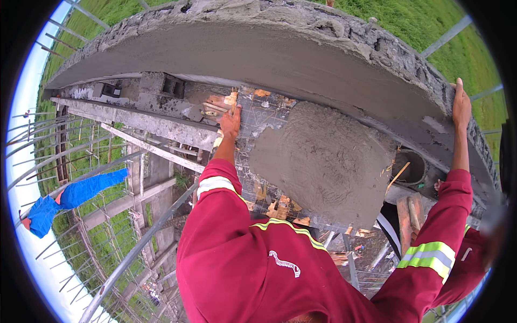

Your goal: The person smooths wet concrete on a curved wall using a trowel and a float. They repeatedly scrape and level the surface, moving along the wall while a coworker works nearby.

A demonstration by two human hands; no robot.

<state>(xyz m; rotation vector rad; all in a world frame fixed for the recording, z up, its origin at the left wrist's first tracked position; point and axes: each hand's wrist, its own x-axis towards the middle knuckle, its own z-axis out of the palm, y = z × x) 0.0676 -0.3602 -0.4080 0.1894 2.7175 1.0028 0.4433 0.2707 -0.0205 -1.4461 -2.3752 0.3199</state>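
Observation:
My left hand [230, 124] is closed over a rough, splintered wooden batten [231, 98] at the left edge of a mortar-splashed board [256, 121]; part of the grip is hidden. Just left of it, a trowel-like tool [213, 109] lies on the ledge. Out to the right, my right hand [461, 105] holds nothing and rests against the rough top edge of the plastered wall [323, 59], fingers stretched upward. Between my arms a wide heap of wet grey mortar [328, 161] covers most of the board.
A dark bucket [412, 168] with a wooden stick stands right of the mortar. A wooden float [410, 218] is near a co-worker's maroon sleeve [464, 264]. Hollow blocks [172, 85] sit along the left ledge. Scaffold poles [142, 245] and a blue tarp [91, 188] are below left.

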